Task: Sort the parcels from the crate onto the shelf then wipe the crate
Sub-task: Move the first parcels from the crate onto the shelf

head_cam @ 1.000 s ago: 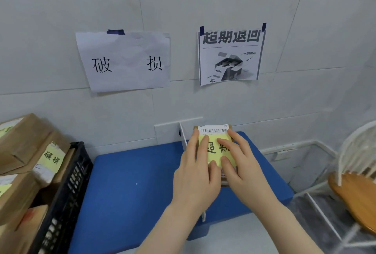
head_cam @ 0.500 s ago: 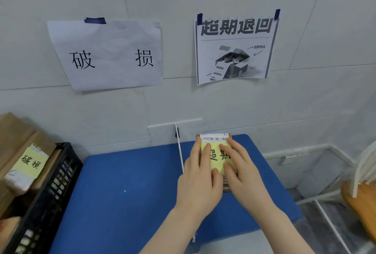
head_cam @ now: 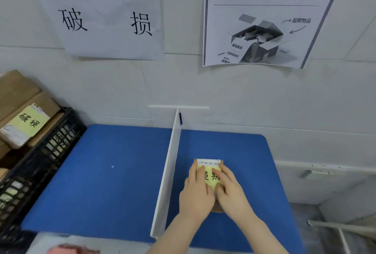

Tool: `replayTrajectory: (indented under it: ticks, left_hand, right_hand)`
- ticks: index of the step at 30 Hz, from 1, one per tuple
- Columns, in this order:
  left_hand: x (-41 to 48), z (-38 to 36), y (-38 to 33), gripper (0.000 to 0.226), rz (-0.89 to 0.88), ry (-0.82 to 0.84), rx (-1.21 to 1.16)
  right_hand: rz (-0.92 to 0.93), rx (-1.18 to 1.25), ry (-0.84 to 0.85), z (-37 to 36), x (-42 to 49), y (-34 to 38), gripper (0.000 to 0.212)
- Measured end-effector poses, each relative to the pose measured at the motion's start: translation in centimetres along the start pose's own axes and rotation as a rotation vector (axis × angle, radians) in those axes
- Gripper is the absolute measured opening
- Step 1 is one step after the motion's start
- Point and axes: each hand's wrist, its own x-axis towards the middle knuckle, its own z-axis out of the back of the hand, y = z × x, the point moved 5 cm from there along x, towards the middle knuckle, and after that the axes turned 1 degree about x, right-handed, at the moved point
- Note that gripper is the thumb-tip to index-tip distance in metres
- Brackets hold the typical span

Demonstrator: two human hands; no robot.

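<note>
A small brown parcel (head_cam: 209, 165) with a barcode label and a yellow note lies on the blue shelf top (head_cam: 114, 172), right of the white divider (head_cam: 167, 172). My left hand (head_cam: 196, 191) and my right hand (head_cam: 230, 190) both lie flat on the parcel with fingers straight, pressing on it. At the left edge stands the black crate (head_cam: 40, 158), holding several brown parcels; one parcel (head_cam: 26, 125) carries a yellow note.
Two paper signs hang on the white tiled wall: a plain sign (head_cam: 105, 15) over the left section, a printed sign (head_cam: 264, 19) over the right. A pink cloth (head_cam: 71, 249) shows at the bottom edge. White chair legs (head_cam: 341, 233) stand at the lower right.
The view has moved closer and lower toward the shelf. Both hands stay flat on the parcel, which now lies down on the right section beside the divider.
</note>
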Motion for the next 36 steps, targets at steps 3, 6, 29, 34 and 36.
replayTrajectory:
  ticks: [3,6,29,34,36]
  left_hand:
    - [0.8,-1.6,1.4,0.055,0.009,-0.004,-0.021]
    - [1.0,-1.9,1.9,0.054,-0.01,-0.038,-0.02]
    - [16.1,1.5,1.4,0.046,0.116,-0.139,0.238]
    - [16.9,1.5,1.3,0.047,0.105,-0.187,0.222]
    - [17.1,1.4,1.5,0.048,0.106,-0.185,0.214]
  right_hand:
    - [0.017,0.006,0.048,-0.7,0.5,-1.6,0.048]
    - [0.031,0.017,0.075,-0.5,0.7,-2.4,0.05]
    - [0.067,0.028,0.075,-2.0,17.0,-0.3,0.051]
    - [0.072,0.022,0.086,-1.9,18.6,-0.2,0.051]
    - [0.068,0.019,0.096,-1.9,19.0,-0.1,0.051]
